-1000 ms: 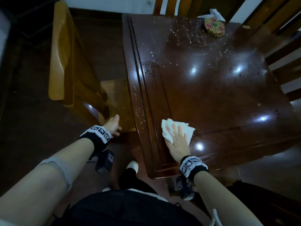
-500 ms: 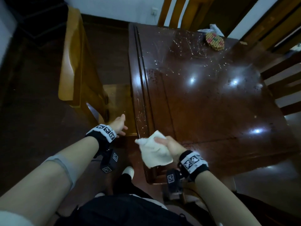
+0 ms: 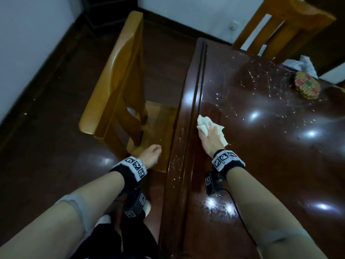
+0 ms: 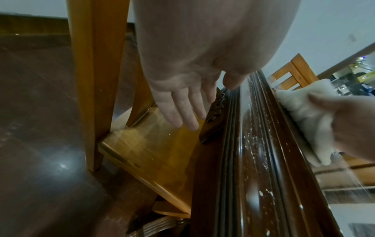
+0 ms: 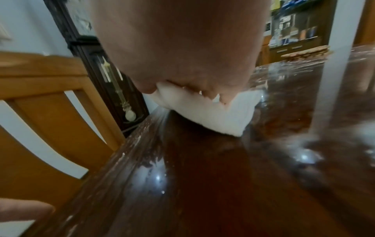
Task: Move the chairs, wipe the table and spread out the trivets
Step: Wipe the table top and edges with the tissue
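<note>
The left hand point(image 3: 150, 153) hangs loose-fingered over the chair point(image 3: 119, 79) seat, holding nothing. The right hand point(image 3: 210, 137) grips a white cloth point(image 3: 203, 122) against the tabletop point(image 3: 270, 156) near its left edge. Farther off lies what looks like stacked trivets point(image 3: 307, 87).

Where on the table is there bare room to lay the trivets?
The table is bare right of the right hand and its white cloth, out to the near edge. The far corner is crowded: the trivets, a crumpled tissue and scattered crumbs.
</note>
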The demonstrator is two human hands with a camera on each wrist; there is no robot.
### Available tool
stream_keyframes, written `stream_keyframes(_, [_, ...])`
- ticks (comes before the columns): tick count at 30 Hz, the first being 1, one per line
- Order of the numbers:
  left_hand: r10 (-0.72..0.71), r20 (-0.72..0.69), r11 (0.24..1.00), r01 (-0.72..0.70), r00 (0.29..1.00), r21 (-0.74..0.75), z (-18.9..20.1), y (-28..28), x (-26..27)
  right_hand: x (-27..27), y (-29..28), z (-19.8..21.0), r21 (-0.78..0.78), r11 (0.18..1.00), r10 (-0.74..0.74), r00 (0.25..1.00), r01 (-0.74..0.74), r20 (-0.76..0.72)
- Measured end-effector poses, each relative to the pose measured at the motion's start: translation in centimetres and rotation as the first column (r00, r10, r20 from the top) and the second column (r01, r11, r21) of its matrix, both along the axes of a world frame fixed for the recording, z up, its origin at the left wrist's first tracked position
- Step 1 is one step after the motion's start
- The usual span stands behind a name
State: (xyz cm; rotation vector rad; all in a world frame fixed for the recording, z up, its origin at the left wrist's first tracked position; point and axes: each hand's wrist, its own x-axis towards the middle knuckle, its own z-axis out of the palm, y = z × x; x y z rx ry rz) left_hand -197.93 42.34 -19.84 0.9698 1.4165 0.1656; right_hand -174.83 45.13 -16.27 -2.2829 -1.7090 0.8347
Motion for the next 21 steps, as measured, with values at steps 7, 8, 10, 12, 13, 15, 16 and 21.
stream_keyframes(7, [0.045, 0.029, 0.999, -0.044, 0.999, -0.016, -1.8, 1.6, 0.4, -1.0, 7.7, -2.1, -0.178, 0.929, 0.369, 0.826, -0.324, 0.427])
stream_keyframes(8, [0.051, 0.039, 0.999, -0.05, 0.998, -0.021, -1.9, 1.9, 0.6, -1.0, 8.6, -2.4, -0.175, 0.93, 0.368, 0.826, -0.324, 0.427])
stream_keyframes(10, [0.057, 0.052, 0.998, -0.055, 0.997, -0.041, -2.2, 2.4, 0.9, -1.6, 10.0, -2.2, -0.177, 0.931, 0.364, 0.843, -0.319, 0.397])
stream_keyframes(12, [0.057, 0.074, 0.997, -0.053, 0.996, -0.064, -2.5, 2.9, 1.2, -2.2, 11.2, -2.1, -0.139, 0.916, 0.398, 0.799, -0.377, 0.451])
stream_keyframes(13, [0.057, 0.083, 0.996, -0.051, 0.995, -0.074, -2.7, 3.1, 1.3, -2.6, 11.7, -1.8, -0.163, 0.906, 0.421, 0.783, -0.392, 0.459])
stream_keyframes(15, [0.059, 0.085, 0.995, -0.052, 0.995, -0.082, -3.1, 3.6, 1.4, -3.0, 12.7, -1.9, -0.214, 0.898, 0.441, 0.771, -0.386, 0.46])
stream_keyframes(16, [0.06, 0.08, 0.995, -0.053, 0.995, -0.081, -3.3, 3.9, 1.4, -3.2, 13.1, -2.1, -0.237, 0.894, 0.448, 0.765, -0.38, 0.463])
stream_keyframes(21, [0.07, 0.073, 0.995, -0.064, 0.995, -0.08, -4.1, 5.4, 1.2, -4.2, 14.1, -2.4, -0.253, 0.896, 0.445, 0.737, -0.366, 0.509])
